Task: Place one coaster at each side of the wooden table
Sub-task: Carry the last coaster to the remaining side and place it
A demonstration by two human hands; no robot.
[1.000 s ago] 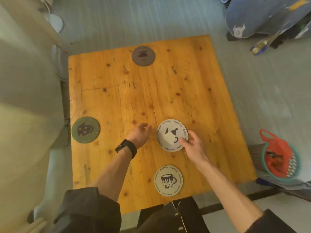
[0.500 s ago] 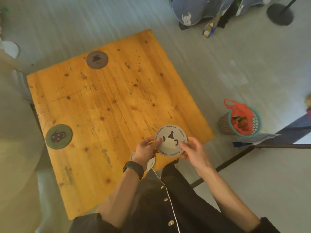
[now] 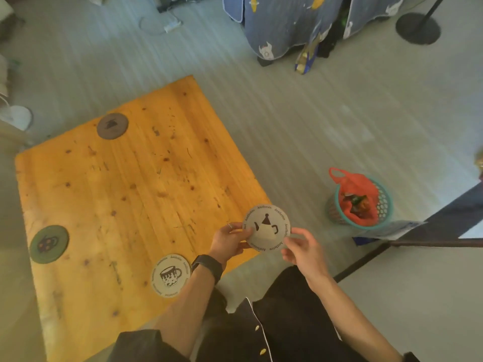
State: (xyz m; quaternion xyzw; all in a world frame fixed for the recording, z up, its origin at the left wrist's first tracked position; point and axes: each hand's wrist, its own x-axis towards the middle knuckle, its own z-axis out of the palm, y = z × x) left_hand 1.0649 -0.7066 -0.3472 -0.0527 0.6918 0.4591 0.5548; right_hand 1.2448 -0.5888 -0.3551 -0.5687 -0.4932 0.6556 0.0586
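Observation:
A white coaster with a teapot print [image 3: 266, 228] is held up in the air over the near right corner of the wooden table [image 3: 136, 194]. My left hand [image 3: 230, 240] pinches its left rim and my right hand [image 3: 303, 248] touches its right rim. Three other coasters lie flat on the table. A brown coaster [image 3: 112, 125] sits at the far edge. A green coaster [image 3: 49, 244] sits at the left edge. A white coaster with a mug print [image 3: 171, 275] lies at the near edge, just left of my left wrist.
A teal basket lined with a red bag [image 3: 359, 202] stands on the floor to the right of the table. A dark rail [image 3: 407, 239] runs beside it. A blue patterned cloth [image 3: 295, 24] hangs at the back, and a black round stand base [image 3: 418, 28] is at the far right.
The teapot coaster was lifted off the table's middle and carried toward the near right corner, now held by both hands. My view has swung to the right.

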